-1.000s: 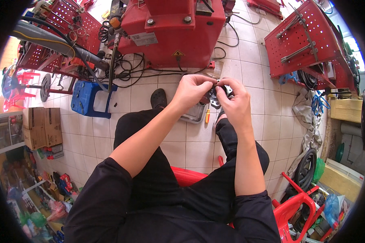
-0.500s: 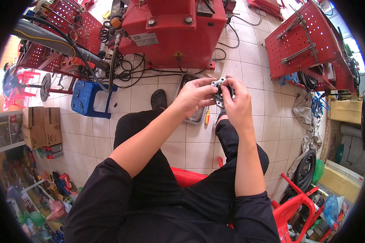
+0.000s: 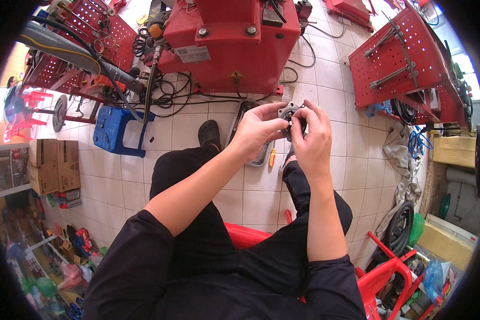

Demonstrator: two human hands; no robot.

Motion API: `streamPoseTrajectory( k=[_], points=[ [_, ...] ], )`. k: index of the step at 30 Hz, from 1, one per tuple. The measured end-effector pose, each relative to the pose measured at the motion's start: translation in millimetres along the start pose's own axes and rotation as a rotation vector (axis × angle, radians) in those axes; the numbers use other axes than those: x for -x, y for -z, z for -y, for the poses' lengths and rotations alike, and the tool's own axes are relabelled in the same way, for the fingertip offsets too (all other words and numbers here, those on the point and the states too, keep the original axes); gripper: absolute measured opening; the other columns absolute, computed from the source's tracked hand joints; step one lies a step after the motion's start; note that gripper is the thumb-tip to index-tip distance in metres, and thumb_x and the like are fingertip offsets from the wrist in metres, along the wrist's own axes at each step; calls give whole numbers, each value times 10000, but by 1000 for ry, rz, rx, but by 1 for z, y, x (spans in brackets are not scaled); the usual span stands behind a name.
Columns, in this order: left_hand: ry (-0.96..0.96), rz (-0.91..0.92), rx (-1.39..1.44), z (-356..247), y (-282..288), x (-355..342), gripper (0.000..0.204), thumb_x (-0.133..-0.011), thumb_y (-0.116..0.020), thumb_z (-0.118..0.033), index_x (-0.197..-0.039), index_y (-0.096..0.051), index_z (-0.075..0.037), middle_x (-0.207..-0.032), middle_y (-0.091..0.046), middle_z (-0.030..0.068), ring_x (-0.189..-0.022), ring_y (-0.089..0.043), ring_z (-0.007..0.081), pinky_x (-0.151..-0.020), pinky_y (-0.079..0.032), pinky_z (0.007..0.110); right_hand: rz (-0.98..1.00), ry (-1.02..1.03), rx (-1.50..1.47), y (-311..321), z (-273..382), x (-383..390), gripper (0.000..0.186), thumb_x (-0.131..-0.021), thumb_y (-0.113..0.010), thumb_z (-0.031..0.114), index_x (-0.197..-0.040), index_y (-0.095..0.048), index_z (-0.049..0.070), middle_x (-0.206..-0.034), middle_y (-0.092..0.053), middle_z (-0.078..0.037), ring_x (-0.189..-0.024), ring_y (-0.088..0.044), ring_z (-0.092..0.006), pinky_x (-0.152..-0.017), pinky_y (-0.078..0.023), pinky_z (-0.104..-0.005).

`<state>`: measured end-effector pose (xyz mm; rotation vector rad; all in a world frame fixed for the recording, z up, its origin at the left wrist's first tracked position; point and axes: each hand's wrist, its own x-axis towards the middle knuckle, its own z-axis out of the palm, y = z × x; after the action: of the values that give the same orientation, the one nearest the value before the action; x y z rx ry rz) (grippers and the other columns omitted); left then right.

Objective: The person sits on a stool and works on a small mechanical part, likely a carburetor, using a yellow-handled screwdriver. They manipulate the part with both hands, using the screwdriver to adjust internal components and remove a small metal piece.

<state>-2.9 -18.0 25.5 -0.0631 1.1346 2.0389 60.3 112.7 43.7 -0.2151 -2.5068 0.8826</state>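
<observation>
Between both hands, out in front of my knees, is a small round metal part with a silver flange and a dark centre. My left hand grips its left side, thumb and fingers closed on the rim. From the right, my right hand pinches it, with the fingertips at the dark middle. The fingers cover much of the part, so its exact kind cannot be made out. Below the hands, a metal tray lies on the floor, partly hidden by them. A screwdriver with a yellow handle rests beside the tray.
A large red machine stands ahead, black cables trailing around its base. To the left are a blue stool and cardboard boxes. A red perforated rack and a red plastic chair stand at the right.
The part has turned slightly in my hands, showing more of its flanged face. My right fingers have shifted a little over it, and the view has moved slightly.
</observation>
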Motion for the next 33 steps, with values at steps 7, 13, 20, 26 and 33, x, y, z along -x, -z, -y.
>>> streamPoseTrajectory(
  k=[7, 13, 20, 26, 33],
  points=[
    [32, -12, 19, 0, 0, 0, 387, -831, -587, -30, -1209, -514, 6, -1044, -615, 75, -928, -609, 152, -758, -547, 313, 22, 49, 45, 0, 1, 0, 144, -756, -623, 81, -891, -616, 31, -1112, -588, -174, -1024, -548, -327, -879, -414, -423],
    [78, -73, 83, 3, 2, -3, 291, -874, -573, -122, -1136, -528, -4, -1015, -617, 71, -904, -617, 144, -706, -565, 324, 59, 22, -19, -3, 1, 2, 160, -751, -620, 60, -907, -617, 24, -1110, -587, -187, -987, -574, -346, -850, -457, -410],
    [66, -101, 9, 2, -1, -2, 279, -864, -610, -154, -1103, -535, -30, -948, -600, 23, -816, -595, 104, -679, -567, 315, 95, -20, -76, -3, 4, 3, 164, -755, -614, 48, -914, -610, 9, -1115, -574, -214, -964, -590, -370, -814, -490, -405],
    [52, -103, -13, 2, -2, -2, 280, -860, -613, -144, -1103, -529, -34, -946, -586, 11, -838, -585, 97, -679, -551, 306, 103, -9, -75, -3, 4, 4, 165, -752, -618, 44, -913, -608, 6, -1118, -572, -218, -961, -592, -371, -812, -493, -398],
    [53, -120, -23, 3, 0, -2, 291, -854, -606, -119, -1114, -515, -25, -974, -596, 40, -865, -599, 129, -674, -543, 303, 44, -25, -141, -2, 6, 3, 168, -758, -631, 60, -915, -606, 5, -1095, -578, -216, -946, -601, -355, -800, -493, -386]
  ],
)
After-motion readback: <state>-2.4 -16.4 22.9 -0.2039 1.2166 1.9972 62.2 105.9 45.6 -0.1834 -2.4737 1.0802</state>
